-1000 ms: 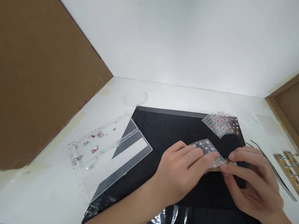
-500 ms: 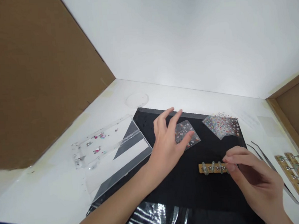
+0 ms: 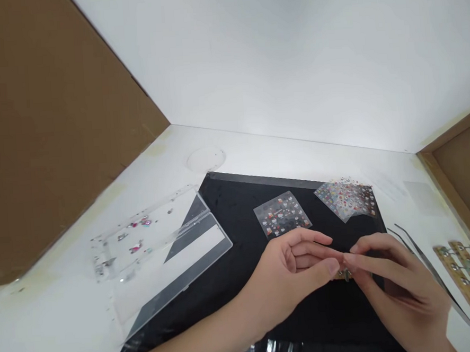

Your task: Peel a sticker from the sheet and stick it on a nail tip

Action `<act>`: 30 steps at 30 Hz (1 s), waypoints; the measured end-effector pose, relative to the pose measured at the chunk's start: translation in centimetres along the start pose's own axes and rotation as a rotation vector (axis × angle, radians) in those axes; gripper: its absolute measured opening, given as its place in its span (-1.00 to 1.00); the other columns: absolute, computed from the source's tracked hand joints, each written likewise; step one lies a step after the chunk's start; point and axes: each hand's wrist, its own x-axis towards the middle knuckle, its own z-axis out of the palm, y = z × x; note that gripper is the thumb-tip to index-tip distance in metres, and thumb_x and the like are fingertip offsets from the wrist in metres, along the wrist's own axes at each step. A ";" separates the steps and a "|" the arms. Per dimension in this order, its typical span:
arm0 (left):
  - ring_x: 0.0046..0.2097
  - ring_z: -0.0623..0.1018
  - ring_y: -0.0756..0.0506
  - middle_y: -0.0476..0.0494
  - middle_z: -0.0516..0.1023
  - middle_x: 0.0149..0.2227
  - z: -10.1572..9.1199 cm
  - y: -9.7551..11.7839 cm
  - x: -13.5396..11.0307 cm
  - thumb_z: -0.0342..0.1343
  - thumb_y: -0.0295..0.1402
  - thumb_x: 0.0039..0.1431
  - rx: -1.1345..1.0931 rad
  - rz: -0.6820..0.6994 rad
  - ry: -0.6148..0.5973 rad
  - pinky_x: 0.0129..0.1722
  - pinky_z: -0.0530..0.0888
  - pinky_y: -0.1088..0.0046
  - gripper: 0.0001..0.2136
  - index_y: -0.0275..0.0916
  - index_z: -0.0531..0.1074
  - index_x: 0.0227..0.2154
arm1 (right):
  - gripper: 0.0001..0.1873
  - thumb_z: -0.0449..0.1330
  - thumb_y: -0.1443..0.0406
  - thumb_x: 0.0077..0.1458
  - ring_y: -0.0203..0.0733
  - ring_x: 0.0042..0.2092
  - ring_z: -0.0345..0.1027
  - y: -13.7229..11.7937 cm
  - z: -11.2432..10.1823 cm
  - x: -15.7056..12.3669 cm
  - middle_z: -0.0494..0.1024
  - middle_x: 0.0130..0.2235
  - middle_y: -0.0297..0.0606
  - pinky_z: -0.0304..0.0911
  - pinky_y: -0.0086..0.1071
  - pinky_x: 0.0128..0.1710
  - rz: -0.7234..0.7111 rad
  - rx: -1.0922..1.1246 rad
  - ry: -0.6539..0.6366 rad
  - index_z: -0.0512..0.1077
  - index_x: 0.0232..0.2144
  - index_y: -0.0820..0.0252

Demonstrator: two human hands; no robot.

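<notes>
Over the black mat, my left hand (image 3: 291, 273) has its thumb and a finger nearly together, their tips against the fingertips of my right hand (image 3: 401, 282). My right hand is closed in a pinch. Whatever lies between the fingertips is too small or covered to make out. Just beneath them is a wooden strip (image 3: 339, 276), mostly hidden by the hands, with a greenish glossy nail-shaped piece (image 3: 347, 275) showing on it. Beyond my left hand lies a clear sticker sheet (image 3: 283, 213) with small white and orange figures.
More sticker sheets (image 3: 346, 198) overlap at the mat's far right. Tweezers (image 3: 432, 270) lie right of my right hand, beside wooden racks (image 3: 466, 284) with greenish pieces. At left sits an open clear case (image 3: 176, 264) with loose gems (image 3: 136, 247). A clear round dish (image 3: 206, 159) stands behind.
My left hand has come down and right from above the sticker sheet to my right hand, its spread fingers drawing together. My right hand stays over the strip. The view has shifted slightly.
</notes>
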 end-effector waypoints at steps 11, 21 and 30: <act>-0.32 0.72 0.08 -0.05 0.77 -0.31 0.0 0.9 0.2 0.74 -0.30 -0.18 -0.044 -0.064 0.052 -0.25 0.63 0.68 -0.43 -0.30 0.58 -0.15 | -0.59 0.30 0.50 0.31 -0.31 -0.34 0.57 -0.1 -0.1 -0.1 0.62 -0.25 -0.34 0.49 -0.48 -0.43 -0.052 -0.096 -0.040 0.71 0.01 -0.12; -0.22 0.72 0.01 -0.08 0.73 -0.23 -0.1 1.1 0.3 0.74 -0.25 -0.12 -0.181 -0.185 0.097 -0.29 0.68 0.58 -0.40 -0.30 0.58 -0.07 | -0.69 0.30 0.49 0.33 -0.31 -0.35 0.57 -0.3 0.0 -0.3 0.64 -0.24 -0.34 0.44 -0.46 -0.45 -0.014 -0.141 -0.001 0.66 -0.07 -0.04; -0.06 0.75 0.01 -0.13 0.77 -0.10 -0.2 -0.2 0.1 0.57 -0.38 0.11 0.244 0.195 -0.027 -0.15 0.61 0.66 -0.66 -0.22 0.59 -0.11 | -0.73 0.32 0.44 0.34 -0.30 -0.28 0.61 -0.3 0.3 -0.6 0.67 -0.18 -0.31 0.53 -0.46 -0.34 0.020 -0.101 0.006 0.64 -0.01 -0.01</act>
